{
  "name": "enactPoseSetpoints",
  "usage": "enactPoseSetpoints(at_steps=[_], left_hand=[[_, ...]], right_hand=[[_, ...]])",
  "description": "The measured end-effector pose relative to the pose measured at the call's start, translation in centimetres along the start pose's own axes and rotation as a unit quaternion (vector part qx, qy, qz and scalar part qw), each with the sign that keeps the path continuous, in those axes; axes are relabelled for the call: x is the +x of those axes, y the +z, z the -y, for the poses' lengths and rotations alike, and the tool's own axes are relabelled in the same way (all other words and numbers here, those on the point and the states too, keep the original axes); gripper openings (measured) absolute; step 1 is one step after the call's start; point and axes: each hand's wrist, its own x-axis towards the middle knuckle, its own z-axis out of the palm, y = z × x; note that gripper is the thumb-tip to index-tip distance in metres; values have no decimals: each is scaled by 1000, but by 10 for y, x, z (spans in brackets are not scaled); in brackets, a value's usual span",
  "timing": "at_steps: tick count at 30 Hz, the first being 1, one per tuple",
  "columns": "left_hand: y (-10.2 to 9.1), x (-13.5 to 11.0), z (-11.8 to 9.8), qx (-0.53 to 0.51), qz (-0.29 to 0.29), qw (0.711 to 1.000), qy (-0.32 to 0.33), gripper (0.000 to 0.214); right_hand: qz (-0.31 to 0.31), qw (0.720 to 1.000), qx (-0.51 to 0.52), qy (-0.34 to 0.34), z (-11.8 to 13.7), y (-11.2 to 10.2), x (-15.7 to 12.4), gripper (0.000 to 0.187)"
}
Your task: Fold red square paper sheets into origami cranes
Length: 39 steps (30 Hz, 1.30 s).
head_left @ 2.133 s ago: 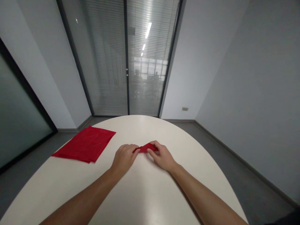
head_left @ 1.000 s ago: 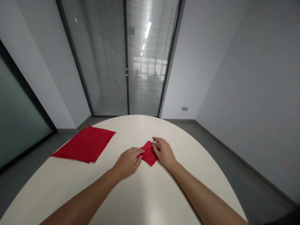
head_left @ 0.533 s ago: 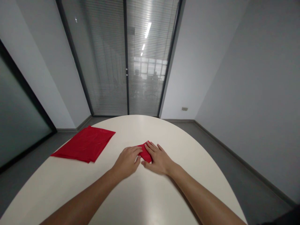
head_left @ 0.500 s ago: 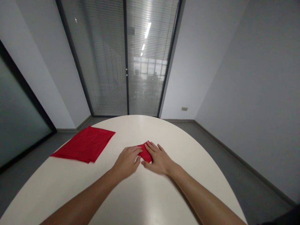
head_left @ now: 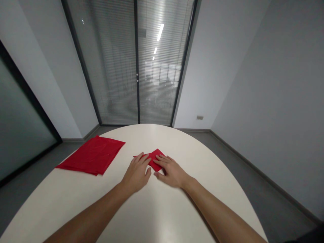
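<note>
A small folded red sheet [head_left: 156, 156], paper or thin cloth, lies flat on the table before me, partly covered by both hands. Across its left part rest the fingers of my left hand [head_left: 138, 172], stretched out, with a red corner showing past the fingertips. My right hand [head_left: 172, 171] lies on the sheet's right side, palm down with its fingers apart. Neither hand grips the sheet. The thumbs point toward each other near its front edge, with a small gap between them.
Larger red sheets [head_left: 93, 155] lie stacked at the left side of the round white table [head_left: 162, 209]. Behind the table stands a glass partition with blinds [head_left: 116, 84]. Grey walls rise on both sides, and a wall socket [head_left: 199, 117] sits low at the back right.
The small red sheet has shifted slightly away and to the left, and more of it shows between and beyond my hands. My left fingers have spread a little. The stacked sheets stay put.
</note>
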Motion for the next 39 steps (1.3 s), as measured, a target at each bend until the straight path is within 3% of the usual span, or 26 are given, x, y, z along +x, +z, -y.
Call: enactPoseSetpoints(at_steps=[4,13,18,24,32,39], left_hand=[[-6,2,-4,-33,8,998,46,37],[-7,2,-3,-36,17,999,18,18],[-8,4,-4,-40,26,999,13,19],[-9,5,-6,-42,27,999,5,19],[-9,4,-5,-38,10,999,-2,13],[-11,6,-6,-37,16,999,-27,17]], right_hand=[[-7,1000,2,-4,2,-3,0,57],[-66,997,18,-25,3,-4,1,29],[-77,996,13,-47,1,-3,2,33],[-92,994,25,-53,-3,-2,3,20],[-89,995,24,-30,-2,-4,2,21],[-99,994,24,28,-4,0,1,34]])
